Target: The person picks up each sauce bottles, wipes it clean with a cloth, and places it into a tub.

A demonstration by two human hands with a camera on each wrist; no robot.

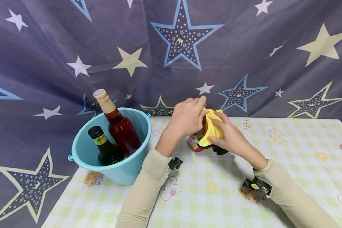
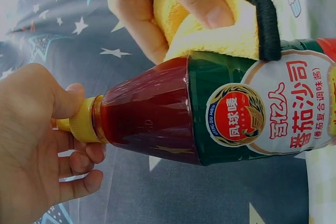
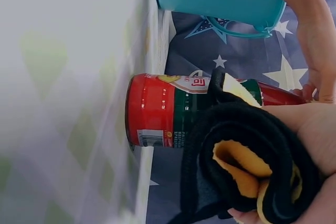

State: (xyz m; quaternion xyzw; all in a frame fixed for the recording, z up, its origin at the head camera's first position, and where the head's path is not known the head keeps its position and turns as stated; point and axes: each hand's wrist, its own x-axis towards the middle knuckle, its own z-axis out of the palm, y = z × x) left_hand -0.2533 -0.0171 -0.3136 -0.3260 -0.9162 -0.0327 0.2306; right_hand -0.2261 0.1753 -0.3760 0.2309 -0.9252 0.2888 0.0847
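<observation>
A ketchup bottle (image 2: 152, 111) with a yellow cap and a red and green label stands upright on the table. My left hand (image 1: 186, 117) pinches its yellow cap (image 2: 84, 121) between thumb and fingers, as the left wrist view shows. In my right hand (image 1: 231, 134) is a folded yellow cloth (image 1: 213, 126) with a dark edge and dark back. The cloth lies against the bottle's upper side. Seen from the right wrist, the rolled cloth (image 3: 247, 156) hides part of the bottle, while its red base (image 3: 149, 111) meets the tabletop.
To the left a light blue bucket (image 1: 117, 171) holds a red-liquid bottle (image 1: 121, 129) with a pale neck and a dark green bottle (image 1: 109, 152) with a black cap. A checked cloth (image 1: 205, 202) covers the table. Behind it hangs a star-patterned curtain (image 1: 165, 85).
</observation>
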